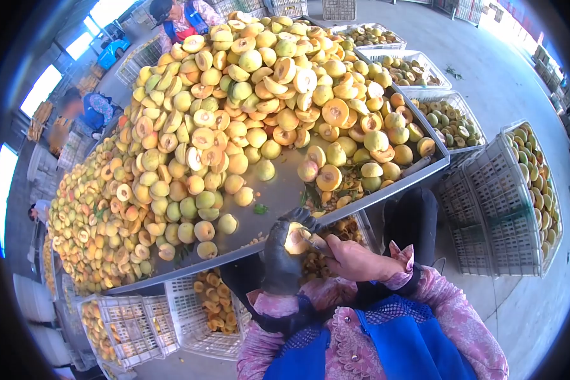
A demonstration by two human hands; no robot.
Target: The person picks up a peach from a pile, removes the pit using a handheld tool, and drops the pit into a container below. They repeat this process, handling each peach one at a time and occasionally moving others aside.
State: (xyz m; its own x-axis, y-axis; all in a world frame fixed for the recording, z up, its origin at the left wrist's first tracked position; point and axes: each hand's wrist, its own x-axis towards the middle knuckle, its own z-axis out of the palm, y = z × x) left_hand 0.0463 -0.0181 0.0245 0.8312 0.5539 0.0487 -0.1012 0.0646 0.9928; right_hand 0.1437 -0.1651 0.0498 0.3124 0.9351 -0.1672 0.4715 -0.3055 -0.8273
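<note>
My left hand (pixel 281 254), in a dark glove, is closed around a peach half (pixel 296 239) with its cut face up. My right hand (pixel 356 259), bare, grips a short hand tool (pixel 320 244) whose tip meets the cut face of the fruit. The tip itself is hidden, so its shape cannot be made out. Both hands are in front of the metal table's edge (pixel 386 197). Beyond them, a large heap of yellow peaches (pixel 234 120), many of them halved, covers most of the tabletop.
Below my hands is a crate with peach halves (pixel 345 232). White crates of fruit stand at the front left (pixel 193 323) and along the right (pixel 487 209). Another person (pixel 187 19) is at the far side; a second person (pixel 95 114) is at the left.
</note>
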